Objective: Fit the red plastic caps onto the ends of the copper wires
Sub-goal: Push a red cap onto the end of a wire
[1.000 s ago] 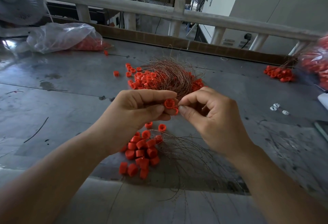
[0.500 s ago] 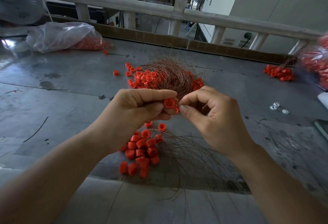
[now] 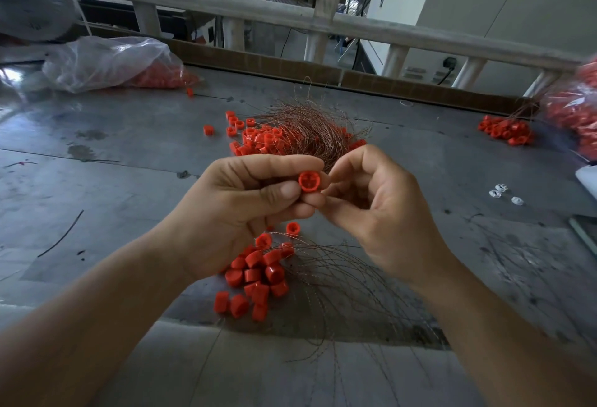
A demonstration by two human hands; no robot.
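The left hand (image 3: 239, 213) pinches a round red plastic cap (image 3: 308, 181) between thumb and forefinger, its open end facing the camera, held above the grey metal surface (image 3: 113, 187). The right hand (image 3: 381, 213) has its fingers curled with the tips just beside the cap, but whether they grip a wire is too fine to tell. Below the hands lie a heap of loose red caps (image 3: 255, 277) and a spread of thin copper wires (image 3: 339, 277).
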